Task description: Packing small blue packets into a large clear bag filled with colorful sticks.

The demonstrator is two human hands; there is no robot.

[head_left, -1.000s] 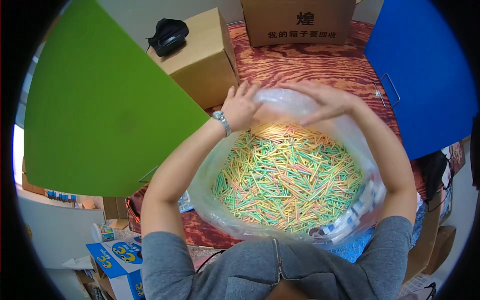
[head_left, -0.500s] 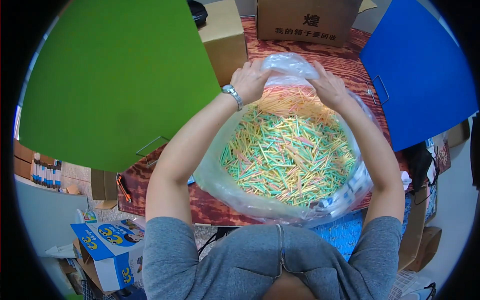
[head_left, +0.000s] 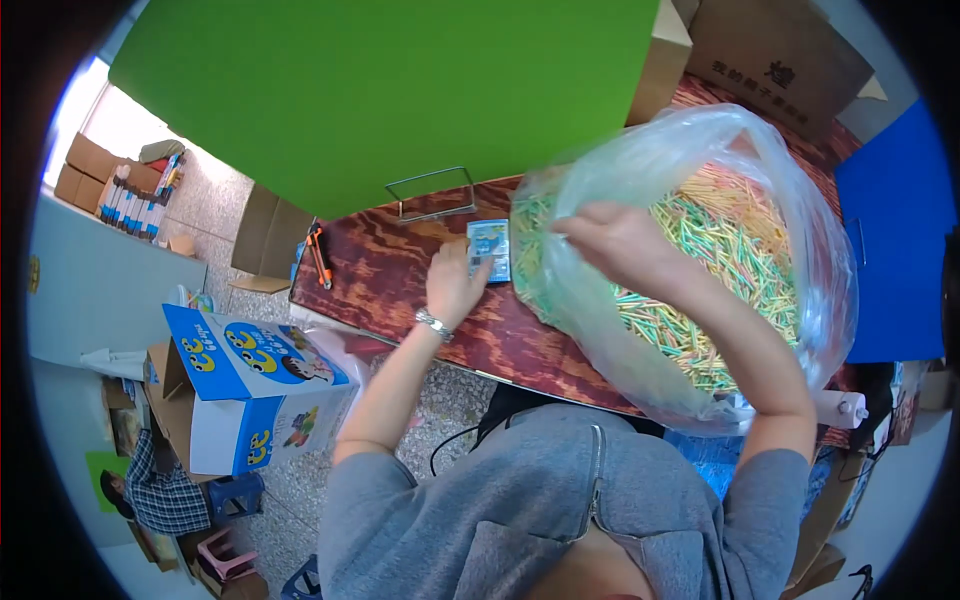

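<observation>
1. Seen from above, at centre frame: left hand (head_left: 455,285) resting on the dark wooden counter (head_left: 385,270), fingers spread and touching the near edge of a small blue packet (head_left: 489,249), not gripping it.
2. Right of centre: right hand (head_left: 622,243) clenched on the rim of a large clear plastic bag (head_left: 600,330), pinching the film at the bag's left side.
3. Filling the right half of the frame: the bag, open and sitting on the counter, full of thin sticks (head_left: 740,250) in green, yellow, orange and pink.
4. On the left wrist: a silver wristwatch (head_left: 433,324).
5. Left of the packet, near the counter's edge: an orange-handled tool (head_left: 320,257).
6. Just above the packet: a bent wire frame (head_left: 432,192), at the foot of a big green board (head_left: 400,90) across the top of the frame.
7. At the far right edge: a blue board (head_left: 895,240).
8. Lower left, on the floor beside the counter: a blue and white cardboard box (head_left: 250,390) with cartoon pictures.
9. Top right: a brown cardboard box (head_left: 780,50).
</observation>
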